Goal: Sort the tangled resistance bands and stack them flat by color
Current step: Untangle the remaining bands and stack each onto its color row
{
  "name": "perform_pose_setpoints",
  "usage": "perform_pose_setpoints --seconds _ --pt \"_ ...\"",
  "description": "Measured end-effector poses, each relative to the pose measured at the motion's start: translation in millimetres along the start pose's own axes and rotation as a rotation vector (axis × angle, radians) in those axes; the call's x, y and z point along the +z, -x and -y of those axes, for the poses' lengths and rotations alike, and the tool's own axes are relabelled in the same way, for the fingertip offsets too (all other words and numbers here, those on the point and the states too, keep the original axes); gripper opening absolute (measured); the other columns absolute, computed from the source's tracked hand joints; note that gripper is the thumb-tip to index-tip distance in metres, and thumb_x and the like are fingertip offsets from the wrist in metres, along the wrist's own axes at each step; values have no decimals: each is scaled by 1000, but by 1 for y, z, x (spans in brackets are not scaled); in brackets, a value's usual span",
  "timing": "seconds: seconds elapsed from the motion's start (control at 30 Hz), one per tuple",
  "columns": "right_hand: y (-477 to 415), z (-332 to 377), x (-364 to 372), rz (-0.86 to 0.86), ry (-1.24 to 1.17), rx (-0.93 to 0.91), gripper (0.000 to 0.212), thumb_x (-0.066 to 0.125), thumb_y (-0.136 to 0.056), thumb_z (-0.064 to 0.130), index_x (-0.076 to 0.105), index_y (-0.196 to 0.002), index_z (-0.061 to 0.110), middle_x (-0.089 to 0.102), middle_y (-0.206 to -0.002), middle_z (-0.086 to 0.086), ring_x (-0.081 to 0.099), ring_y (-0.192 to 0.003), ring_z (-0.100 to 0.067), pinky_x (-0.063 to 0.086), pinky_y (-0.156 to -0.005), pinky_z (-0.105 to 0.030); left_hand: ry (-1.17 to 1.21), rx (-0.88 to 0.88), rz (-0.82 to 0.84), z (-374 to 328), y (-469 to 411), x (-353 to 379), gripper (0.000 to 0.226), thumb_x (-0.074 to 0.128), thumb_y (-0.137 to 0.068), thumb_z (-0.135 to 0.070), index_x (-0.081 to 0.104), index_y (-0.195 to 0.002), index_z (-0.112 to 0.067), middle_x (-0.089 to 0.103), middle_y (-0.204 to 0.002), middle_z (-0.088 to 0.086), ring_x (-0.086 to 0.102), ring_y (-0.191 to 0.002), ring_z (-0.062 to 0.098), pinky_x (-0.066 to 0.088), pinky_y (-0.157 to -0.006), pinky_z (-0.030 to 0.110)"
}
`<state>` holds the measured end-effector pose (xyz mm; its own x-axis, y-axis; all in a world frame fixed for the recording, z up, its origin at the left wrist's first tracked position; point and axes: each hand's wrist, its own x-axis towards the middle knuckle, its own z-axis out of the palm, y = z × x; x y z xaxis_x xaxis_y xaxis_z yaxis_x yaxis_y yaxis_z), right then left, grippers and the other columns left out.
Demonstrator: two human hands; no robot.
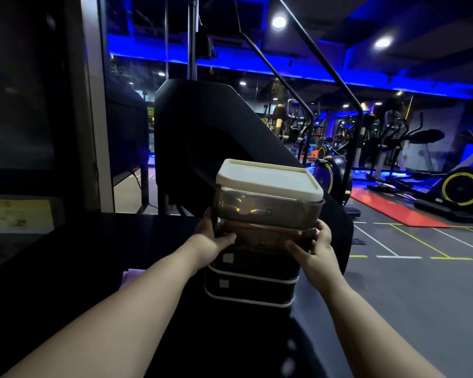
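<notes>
A stack of clear, dark-tinted storage boxes (257, 257) stands at the right end of a black counter (93, 255). The top box (268, 211) carries a white lid (269, 178). My left hand (212, 238) grips the left side of the stack just under the top box, thumb on the front. My right hand (316, 248) grips the right side at the same height. A bit of purple band (130, 278) shows on the counter beside my left forearm. What lies inside the boxes cannot be made out.
A black stair-climber machine (216, 137) with slanted handrails rises right behind the stack. To the right, grey gym floor with yellow and white lines, a red mat (393, 211) and exercise bikes (464, 189). A glass partition stands at left.
</notes>
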<state>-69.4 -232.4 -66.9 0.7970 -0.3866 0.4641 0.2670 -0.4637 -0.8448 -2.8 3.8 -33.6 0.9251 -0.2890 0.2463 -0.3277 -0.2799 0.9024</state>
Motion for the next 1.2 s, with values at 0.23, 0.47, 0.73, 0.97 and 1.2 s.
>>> perform_pose_setpoints --seconds 0.23,0.47,0.73,0.97,1.2 --pt "-8 -8 10 -113 24 2 73 79 -80 21 30 -133 24 59 -124 2 63 -109 -12 51 -96 -40 -144 -34 -89 4 -7 7 56 62 -92 -28 38 -143 -28 28 -147 5 40 -131 27 28 -96 21" --pt "-6 -8 14 -184 93 -24 72 80 -79 23 33 -133 21 56 -120 8 60 -105 -10 46 -85 -30 -101 -2 -122 9 -7 11 52 64 -91 -31 41 -138 -29 39 -144 2 47 -127 23 35 -97 24" --pt "-5 -7 15 -171 98 -20 72 79 -80 24 31 -134 22 56 -120 8 59 -104 -12 45 -84 -30 -74 -9 -91 5 -5 9 61 62 -93 -28 29 -144 -33 49 -125 -12 47 -115 12 37 -95 26" --pt "-3 -1 11 -156 111 -45 76 78 -80 25 28 -137 28 57 -126 5 61 -106 -16 50 -90 -36 -12 135 -142 -9 7 3 80 59 -92 -3 14 -153 -26 42 -132 -9 36 -120 4 28 -95 14" --pt "10 12 10 -194 36 -36 68 81 -76 30 35 -126 20 59 -117 3 64 -101 -14 51 -88 -34 50 79 -129 -19 23 0 77 67 -90 -25 17 -149 -27 48 -125 -7 43 -115 10 33 -93 20"
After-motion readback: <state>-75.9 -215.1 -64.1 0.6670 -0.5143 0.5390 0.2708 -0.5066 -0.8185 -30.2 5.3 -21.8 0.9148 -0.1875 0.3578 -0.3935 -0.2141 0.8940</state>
